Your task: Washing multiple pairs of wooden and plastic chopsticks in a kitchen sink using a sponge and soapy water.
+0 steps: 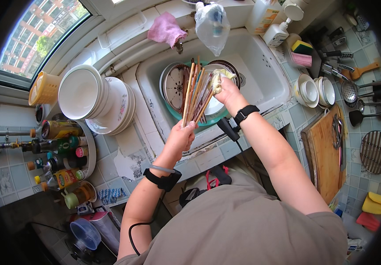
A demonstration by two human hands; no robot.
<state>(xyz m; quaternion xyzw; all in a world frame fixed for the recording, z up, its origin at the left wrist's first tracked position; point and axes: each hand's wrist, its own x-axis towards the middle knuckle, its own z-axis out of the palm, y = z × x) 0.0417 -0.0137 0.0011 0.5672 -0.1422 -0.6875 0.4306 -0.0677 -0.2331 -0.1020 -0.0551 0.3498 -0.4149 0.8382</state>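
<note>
1. A white rectangular sink (267,73) is filling the upper centre of the frame, smooth and glossy, with round plates and a teal basin (173,112) lying inside it.
2. A stack of white ceramic bowls and plates (95,97) is sitting at the upper left on the tiled counter, beside a tray of bottles (60,152) at the left edge.
3. A wooden cutting board (327,154) is lying at the right, near smaller white bowls (316,90) and hanging metal ladles (358,95).
4. A clear plastic bag (211,26) is hanging over the sink at top centre, next to a pink cloth (166,28).
5. A bundle of long wooden chopsticks (196,95) is fanning upward over the sink at frame centre.
6. The left hand (181,137) is gripping the chopsticks' lower ends in a closed fist, forearm rising from below.
7. The right hand (228,90) is pressing a pale yellow rag (220,77) against the chopsticks, fingers curled around it.
</note>
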